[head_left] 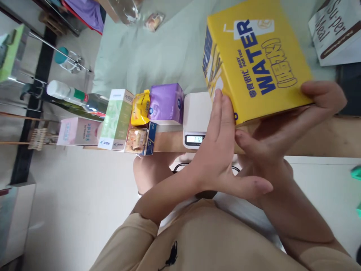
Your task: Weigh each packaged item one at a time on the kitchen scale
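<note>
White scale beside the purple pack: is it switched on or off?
On: the white scale has a lit display with dark digits showing.

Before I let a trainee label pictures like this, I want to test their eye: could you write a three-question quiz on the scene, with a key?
1. Which item sits just left of the white scale in the picture?
A) green box
B) purple pack
C) pink box

2. True or false: the scale's display is blank.

3. Fill in: the largest English word on the front of the yellow box, gripped by the right hand, is ____.

Key: 1. B; 2. False, it shows digits; 3. WATER.
</note>
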### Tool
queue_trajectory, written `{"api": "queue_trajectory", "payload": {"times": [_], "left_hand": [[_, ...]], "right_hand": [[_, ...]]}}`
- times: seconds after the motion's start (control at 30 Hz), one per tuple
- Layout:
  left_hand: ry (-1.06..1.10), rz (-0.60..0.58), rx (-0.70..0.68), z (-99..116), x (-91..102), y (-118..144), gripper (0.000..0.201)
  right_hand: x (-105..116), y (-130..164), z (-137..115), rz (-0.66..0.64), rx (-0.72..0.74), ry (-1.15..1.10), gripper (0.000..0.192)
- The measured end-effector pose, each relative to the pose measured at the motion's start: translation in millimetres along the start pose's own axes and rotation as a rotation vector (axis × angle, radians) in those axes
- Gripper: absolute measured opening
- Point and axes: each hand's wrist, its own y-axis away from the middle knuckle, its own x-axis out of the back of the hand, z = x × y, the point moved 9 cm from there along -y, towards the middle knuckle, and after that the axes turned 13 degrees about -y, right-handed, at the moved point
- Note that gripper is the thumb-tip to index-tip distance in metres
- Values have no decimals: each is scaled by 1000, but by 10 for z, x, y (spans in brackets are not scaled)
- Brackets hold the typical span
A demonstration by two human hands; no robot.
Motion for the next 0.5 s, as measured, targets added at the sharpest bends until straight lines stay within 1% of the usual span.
{"api": "queue_trajectory", "payload": {"times": [0.07,0.1,0.2,0.23,0.27,0.33,0.37,0.4,0.43,0.47,0.5], "left_hand": [[2,-56,-21,20,8,-4,112],[-4,-71,-22,21,28,0,114],[-12,-68,-50,68,168,33,115],[-3,-50,-45,78,247,50,116],[9,-30,-26,77,336,70,118],[44,4,52,38,528,122,126],[61,4,94,10,613,152,130],[67,0,130,-16,695,184,131],[59,-10,157,-42,766,214,129],[42,-15,156,-51,833,240,123],[21,-10,138,-51,894,262,116]], "right_hand": [[2,-47,-124,42,187,-17,96],[-28,-69,-167,47,246,-24,96],[-207,-161,-246,30,275,-24,96],[-289,-197,-270,23,255,-7,90],[-383,-234,-295,11,228,15,80],[-589,-299,-367,-15,203,41,57],[-700,-329,-410,-30,207,35,51],[-815,-360,-443,-49,212,16,50],[-931,-393,-467,-70,218,-13,55],[-1046,-435,-462,-90,204,-40,65],[-1141,-490,-413,-87,157,-64,76]]}}
